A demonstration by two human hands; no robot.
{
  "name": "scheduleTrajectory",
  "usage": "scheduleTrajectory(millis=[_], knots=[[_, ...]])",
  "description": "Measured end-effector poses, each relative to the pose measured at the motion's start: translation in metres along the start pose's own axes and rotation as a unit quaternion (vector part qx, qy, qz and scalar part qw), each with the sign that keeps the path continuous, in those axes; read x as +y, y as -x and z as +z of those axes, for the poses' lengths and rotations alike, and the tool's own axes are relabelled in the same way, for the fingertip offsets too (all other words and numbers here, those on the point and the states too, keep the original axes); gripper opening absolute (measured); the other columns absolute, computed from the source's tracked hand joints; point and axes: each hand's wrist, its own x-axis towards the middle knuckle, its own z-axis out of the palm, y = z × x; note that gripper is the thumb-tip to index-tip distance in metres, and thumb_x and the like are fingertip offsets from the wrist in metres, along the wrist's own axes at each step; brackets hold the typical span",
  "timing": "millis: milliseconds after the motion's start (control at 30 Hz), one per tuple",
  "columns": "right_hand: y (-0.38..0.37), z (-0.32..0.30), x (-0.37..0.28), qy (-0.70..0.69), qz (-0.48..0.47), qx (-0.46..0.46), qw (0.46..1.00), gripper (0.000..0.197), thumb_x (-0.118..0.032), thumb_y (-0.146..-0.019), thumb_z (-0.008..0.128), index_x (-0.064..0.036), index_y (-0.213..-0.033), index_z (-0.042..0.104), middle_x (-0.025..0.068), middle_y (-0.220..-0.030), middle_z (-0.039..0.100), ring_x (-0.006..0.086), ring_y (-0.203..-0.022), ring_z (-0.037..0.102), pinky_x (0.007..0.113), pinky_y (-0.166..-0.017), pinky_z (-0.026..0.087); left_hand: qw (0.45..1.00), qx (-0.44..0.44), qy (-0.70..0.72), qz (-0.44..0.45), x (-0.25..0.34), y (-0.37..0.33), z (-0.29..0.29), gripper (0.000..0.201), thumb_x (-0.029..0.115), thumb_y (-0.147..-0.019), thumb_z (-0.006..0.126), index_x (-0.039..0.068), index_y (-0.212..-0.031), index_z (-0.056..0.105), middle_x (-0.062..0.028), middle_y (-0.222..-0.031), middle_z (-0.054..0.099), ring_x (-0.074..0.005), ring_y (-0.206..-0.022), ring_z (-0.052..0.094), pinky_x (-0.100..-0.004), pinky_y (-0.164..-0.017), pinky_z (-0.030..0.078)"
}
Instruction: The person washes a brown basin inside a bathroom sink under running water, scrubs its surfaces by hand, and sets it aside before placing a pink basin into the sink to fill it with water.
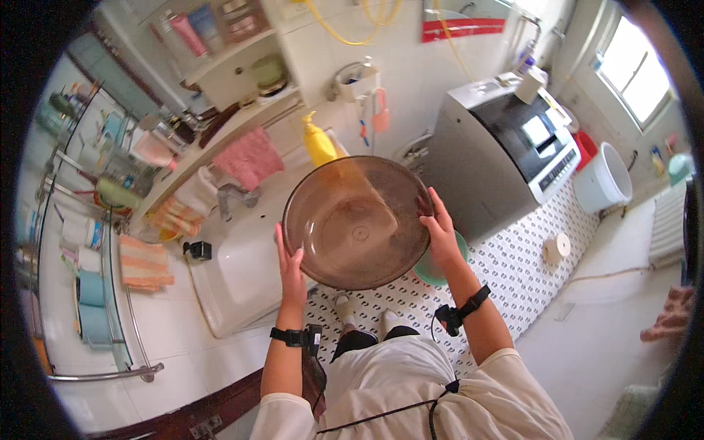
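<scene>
Head cam, rnd brn basin [358,235], semi-transp.

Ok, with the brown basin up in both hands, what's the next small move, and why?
I'd probably ease the translucent brown basin left over the white sink: the left hand and right hand hold opposite sides of it, and the sink shows just to its left.

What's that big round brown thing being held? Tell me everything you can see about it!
It's a round, brown, partly see-through basin with a shiny, plastic-looking surface, a darker rim and a small ring mark near its middle. The left hand and right hand hold it up by opposite sides, in front of the body. I can't tell if it's wet.
</scene>
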Motion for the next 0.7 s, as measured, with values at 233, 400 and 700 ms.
scheduleTrajectory(millis=[233, 400, 700], knots=[[0.053, -0.143, 0.018, 0.208, -0.072, 0.162, 0.962, 0.069, 0.002, -0.09, 0.044, -0.0072, -0.155, 0.023, 0.0115, -0.15, 0.039, 0.0211, -0.13, 0.047, 0.032, -0.108, 0.036, 0.985, -0.154, -0.04, -0.064, -0.056, -0.012, 0.102, 0.084, -0.006, -0.083, 0.046, 0.004, -0.157, 0.007, -0.0112, -0.162, 0.015, -0.0212, -0.148, 0.018, -0.0344, -0.12, 0.014], [0.11, -0.229, 0.067, 0.229, 0.05, 0.314, 0.92, 0.049, -0.003, -0.09, 0.047, -0.0078, -0.138, 0.041, 0.0186, -0.125, 0.059, 0.033, -0.114, 0.06, 0.038, -0.098, 0.048, 0.958, -0.245, -0.117, -0.091, -0.122, -0.002, 0.176, 0.08, -0.01, -0.087, 0.046, 0.004, -0.157, 0.008, -0.0137, -0.161, 0.018, -0.0229, -0.146, 0.024, -0.0344, -0.118, 0.022], [0.161, -0.281, 0.161, 0.109, 0.24, 0.473, 0.841, 0.041, 0.0, -0.087, 0.045, -0.0095, -0.127, 0.044, 0.015, -0.11, 0.062, 0.0268, -0.089, 0.065, 0.042, -0.059, 0.059, 0.901, -0.271, -0.237, -0.242, -0.283, 0.011, 0.193, 0.058, -0.003, -0.093, 0.051, 0.003, -0.149, 0.033, -0.0189, -0.146, 0.044, -0.0268, -0.133, 0.046, -0.0363, -0.109, 0.037]])
